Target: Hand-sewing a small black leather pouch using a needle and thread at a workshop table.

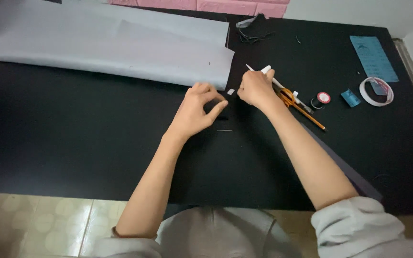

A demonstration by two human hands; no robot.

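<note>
Across the black tabletop (pixel 72 138), grey fabric (pixel 120 45) lies along the far edge above a tiled floor. My right hand (pixel 255 88) grips a white pen (pixel 264 71); my left hand's (pixel 194 112) fingers (pixel 214 97) pinch narrowly beside it.

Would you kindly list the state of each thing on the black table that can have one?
left hand: fingertips pinched together over the black table
right hand: closed around a white pen
grey fabric: folded, lying flat
orange scissors: lying down, blades hidden
tape roll: lying flat
small spool: lying on its side
</note>
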